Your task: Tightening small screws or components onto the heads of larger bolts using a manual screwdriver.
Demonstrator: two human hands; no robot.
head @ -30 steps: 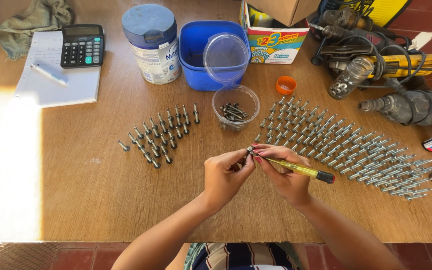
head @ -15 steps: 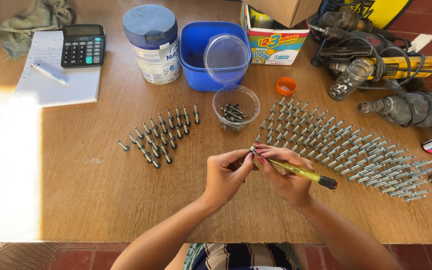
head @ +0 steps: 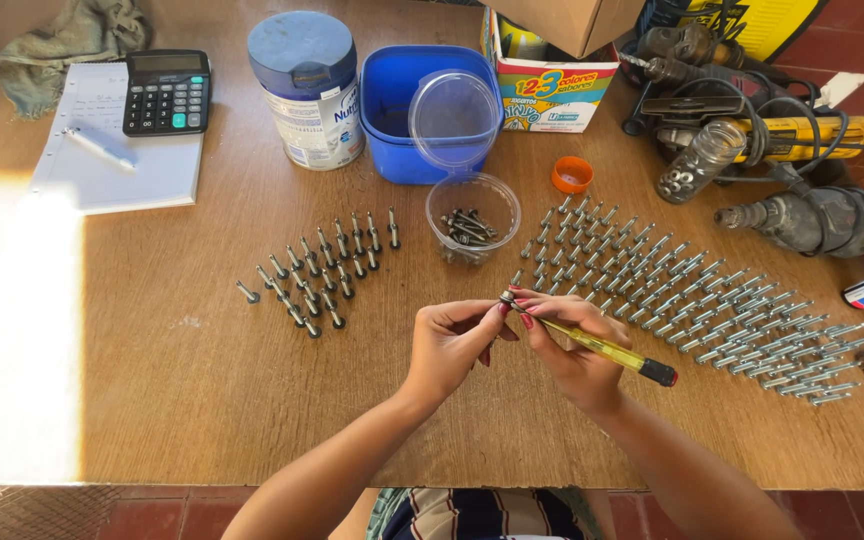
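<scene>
My right hand (head: 570, 350) grips a slim yellow screwdriver (head: 607, 351) with a black end, its tip pointing up and left. My left hand (head: 454, 340) pinches a small screw (head: 507, 297) at that tip, fingertips of both hands touching. Both hands hover over the wooden table (head: 202, 400) near its front edge. To the left stands a small group of upright screws (head: 322, 270). On the right, many screws (head: 692, 295) lie in long rows. A clear plastic cup (head: 472, 218) with several screws sits just beyond my hands.
A blue tub (head: 404, 110) with a clear lid, a white can (head: 309, 90), a calculator (head: 165, 92) on a notepad (head: 117, 160) with a pen, a rag, a cardboard box, an orange cap (head: 572, 174), a glass jar and power drills (head: 812, 215) line the back.
Almost nothing has moved; the fingers shift slightly around the screw and the screwdriver's black end dips a little lower.
</scene>
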